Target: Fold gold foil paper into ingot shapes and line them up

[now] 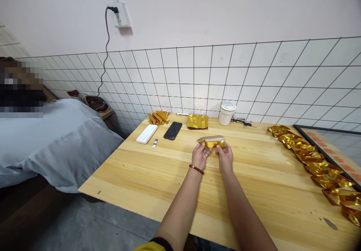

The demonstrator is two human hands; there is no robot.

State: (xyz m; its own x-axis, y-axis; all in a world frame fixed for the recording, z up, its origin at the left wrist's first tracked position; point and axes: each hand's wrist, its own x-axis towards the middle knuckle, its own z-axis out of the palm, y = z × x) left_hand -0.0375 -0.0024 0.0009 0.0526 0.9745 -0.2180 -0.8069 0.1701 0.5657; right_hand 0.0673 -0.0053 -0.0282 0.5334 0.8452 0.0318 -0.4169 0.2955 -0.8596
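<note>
Head view: left hand and right hand are pinching a gold foil piece.
Fingers are gripping its near side, over the wooden table; folded foil row is lying at right, black phone lying left.

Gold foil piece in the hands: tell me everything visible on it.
The gold foil piece is elongated and folded, with a shiny, creased gold front that looks metallic and a paler, duller strip along its upper side. Its left end tapers. It lies lengthwise from left to right, held near its left end by the left hand and near its right by the right hand. Whether it touches the table is unclear.
</note>
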